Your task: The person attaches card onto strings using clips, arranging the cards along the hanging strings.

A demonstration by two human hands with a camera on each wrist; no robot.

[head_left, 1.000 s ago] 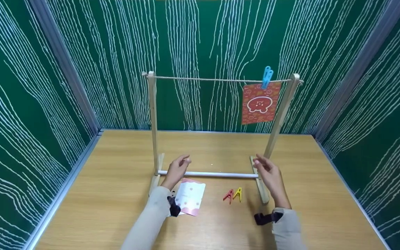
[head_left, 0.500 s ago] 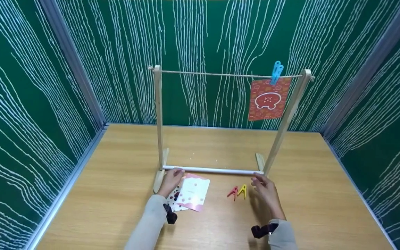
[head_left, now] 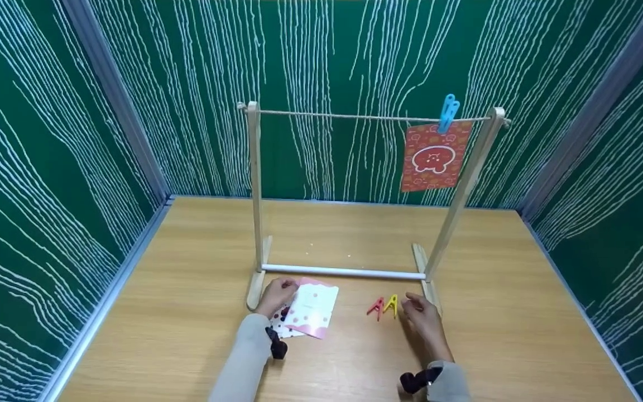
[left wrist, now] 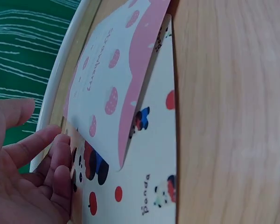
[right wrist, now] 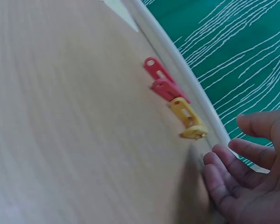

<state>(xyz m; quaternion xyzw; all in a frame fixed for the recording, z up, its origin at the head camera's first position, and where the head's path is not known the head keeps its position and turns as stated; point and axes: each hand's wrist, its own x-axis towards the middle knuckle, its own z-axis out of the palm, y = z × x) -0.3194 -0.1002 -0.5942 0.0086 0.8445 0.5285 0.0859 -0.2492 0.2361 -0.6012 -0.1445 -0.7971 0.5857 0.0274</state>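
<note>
My left hand [head_left: 278, 296] is at the upper left edge of two overlapping cards, fingers loosely bent and holding nothing. The top card [left wrist: 105, 77] is white and pink with strawberries; beneath it, partly hidden, lies a white panda card [left wrist: 154, 140] with red dots. My right hand [head_left: 423, 319] hovers just right of a yellow clothespin [head_left: 391, 305], thumb and fingers apart with nothing between them. A red clothespin [head_left: 376, 307] lies against the yellow one's left side. In the right wrist view the fingertips [right wrist: 210, 161] are a short way from the yellow clothespin.
A wooden rack [head_left: 255, 184] with a white bottom bar [head_left: 344, 272] stands behind the cards and clothespins. Along its top runs a string [head_left: 344, 116], where a blue clothespin [head_left: 449, 113] holds a red card [head_left: 436, 159]. Green walls enclose the wooden table [head_left: 187, 324].
Both hands have come down and toward me from in front of the rack's bar, the left to the cards, the right beside the clothespins. The head view has shifted slightly.
</note>
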